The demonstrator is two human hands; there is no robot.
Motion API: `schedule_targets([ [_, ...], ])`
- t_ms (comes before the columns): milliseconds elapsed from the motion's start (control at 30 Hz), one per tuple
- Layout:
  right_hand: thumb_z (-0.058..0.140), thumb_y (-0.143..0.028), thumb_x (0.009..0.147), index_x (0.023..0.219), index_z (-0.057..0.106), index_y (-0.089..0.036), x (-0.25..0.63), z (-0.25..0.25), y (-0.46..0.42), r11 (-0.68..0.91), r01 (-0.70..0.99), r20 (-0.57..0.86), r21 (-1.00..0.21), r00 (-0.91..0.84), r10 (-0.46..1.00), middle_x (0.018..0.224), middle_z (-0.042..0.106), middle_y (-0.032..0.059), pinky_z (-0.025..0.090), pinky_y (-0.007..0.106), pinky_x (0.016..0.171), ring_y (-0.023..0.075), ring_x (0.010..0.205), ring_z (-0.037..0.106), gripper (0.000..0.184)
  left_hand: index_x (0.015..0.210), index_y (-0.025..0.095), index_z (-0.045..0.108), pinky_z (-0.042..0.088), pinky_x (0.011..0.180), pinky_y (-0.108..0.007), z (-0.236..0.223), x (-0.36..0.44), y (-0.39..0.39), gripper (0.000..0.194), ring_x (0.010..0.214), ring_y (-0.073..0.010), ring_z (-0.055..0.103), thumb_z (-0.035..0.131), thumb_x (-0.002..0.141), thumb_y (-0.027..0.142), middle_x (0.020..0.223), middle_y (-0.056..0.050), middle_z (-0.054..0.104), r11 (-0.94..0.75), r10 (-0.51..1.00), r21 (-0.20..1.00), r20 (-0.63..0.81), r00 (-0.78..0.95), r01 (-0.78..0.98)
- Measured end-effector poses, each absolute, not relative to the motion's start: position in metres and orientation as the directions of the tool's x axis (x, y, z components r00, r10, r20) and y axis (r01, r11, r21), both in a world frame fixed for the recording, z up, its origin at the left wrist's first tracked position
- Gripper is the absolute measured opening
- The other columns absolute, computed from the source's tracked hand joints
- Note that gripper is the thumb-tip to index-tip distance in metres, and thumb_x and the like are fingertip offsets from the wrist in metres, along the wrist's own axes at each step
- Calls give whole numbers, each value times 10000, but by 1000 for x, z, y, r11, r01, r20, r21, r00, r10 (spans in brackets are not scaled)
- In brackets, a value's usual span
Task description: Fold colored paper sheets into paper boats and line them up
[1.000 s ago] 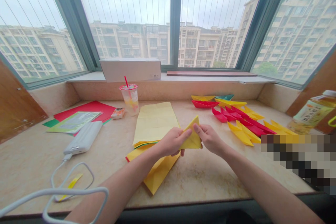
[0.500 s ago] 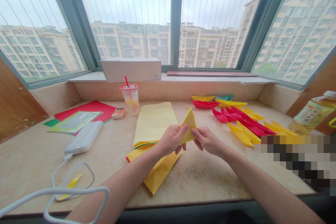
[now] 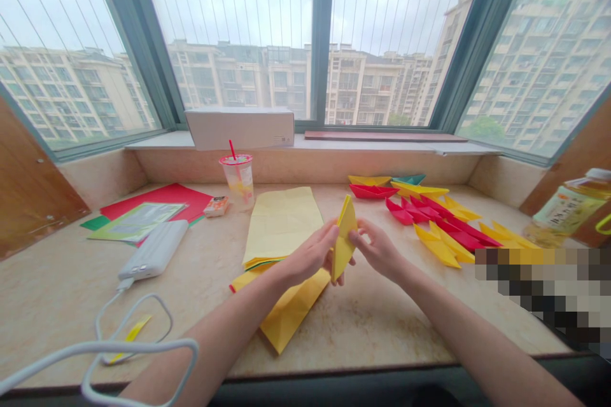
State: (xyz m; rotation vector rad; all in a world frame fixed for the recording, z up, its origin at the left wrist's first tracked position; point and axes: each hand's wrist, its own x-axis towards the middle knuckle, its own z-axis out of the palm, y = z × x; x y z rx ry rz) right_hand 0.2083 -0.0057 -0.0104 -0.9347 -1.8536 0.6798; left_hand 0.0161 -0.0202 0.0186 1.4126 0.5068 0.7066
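A folded piece of yellow paper point(image 3: 344, 238) is held up between both hands above the counter, its narrow edge turned partly toward me. My left hand point(image 3: 315, 251) grips its left side, with fingertips showing behind and below it. On the right side, my right hand point(image 3: 375, 247) pinches the paper between thumb and fingers. Beneath my left forearm lies a creased yellow sheet point(image 3: 293, 311). Behind that rests a stack of pale yellow paper point(image 3: 281, 222), with a green edge showing at its front.
Several folded paper boats, such as a yellow boat point(image 3: 442, 245) and a red boat point(image 3: 372, 191), stand at the right. A bottle point(image 3: 573, 203) is beyond them. At the left are a lidded cup point(image 3: 237, 181), a power bank point(image 3: 155, 251), a white cable point(image 3: 143, 346) and red paper point(image 3: 162, 197).
The yellow paper has turned from a triangle facing me to a narrower, more edge-on shape and reaches slightly lower. Both hands have shifted their hold on it.
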Motion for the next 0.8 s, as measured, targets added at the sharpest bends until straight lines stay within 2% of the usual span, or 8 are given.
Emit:
schedule_targets([
  [67, 557, -549, 889, 1158, 587, -193, 210, -11, -4, 588, 413, 585, -695, -150, 797, 1082, 668, 104, 497, 369, 780, 235, 923, 622, 447, 1486, 296, 177, 552, 520, -287, 16, 17, -20, 649, 592, -175, 686, 416, 945, 563, 856, -59, 664, 8, 695, 989, 102, 711, -149],
  [167, 619, -518, 858, 1205, 574, -211, 211, -8, -5, 614, 484, 681, -624, -49, 731, 1094, 639, 99, 494, 394, 821, 240, 938, 596, 465, 1503, 354, 33, 571, 541, -316, 13, 19, -20, 768, 616, -188, 700, 494, 920, 546, 876, -39, 645, -35, 741, 993, 103, 663, -116],
  [267, 570, -486, 905, 1198, 614, -219, 210, -4, -9, 637, 481, 688, -603, -90, 720, 1055, 628, 91, 497, 392, 844, 229, 909, 592, 399, 1488, 378, 106, 566, 527, -287, 11, 20, -19, 782, 584, -163, 694, 574, 880, 529, 950, -32, 610, -127, 826, 992, 117, 552, -21],
  [367, 460, -465, 969, 1212, 627, -210, 207, 0, -14, 675, 419, 656, -607, -215, 723, 1154, 605, 120, 461, 407, 945, 251, 1059, 576, 390, 1457, 370, 259, 550, 519, -244, 10, 20, -19, 727, 571, -132, 681, 629, 847, 508, 970, -24, 594, -256, 859, 961, 176, 481, 104],
  [467, 390, -503, 984, 1199, 627, -204, 204, 1, -17, 715, 351, 639, -605, -321, 698, 1239, 580, 141, 418, 427, 1006, 278, 1178, 522, 438, 1451, 353, 320, 523, 498, -209, 11, 18, -20, 688, 551, -113, 660, 627, 851, 492, 932, -16, 618, -347, 853, 919, 228, 469, 186],
  [633, 421, -492, 981, 1174, 587, -205, 204, 0, -20, 693, 274, 583, -667, -388, 714, 1144, 624, 106, 458, 361, 921, 236, 1016, 589, 384, 1467, 333, 331, 510, 492, -193, 12, 19, -22, 676, 543, -101, 644, 605, 868, 486, 907, -20, 633, -392, 848, 893, 256, 465, 223],
  [800, 377, -485, 997, 1094, 579, -196, 205, 0, -21, 654, 243, 535, -717, -410, 739, 993, 644, 66, 469, 316, 827, 203, 887, 594, 366, 1478, 340, 290, 541, 507, -216, 12, 23, -24, 686, 571, -114, 667, 582, 878, 499, 979, -41, 617, -373, 847, 909, 251, 468, 186],
])
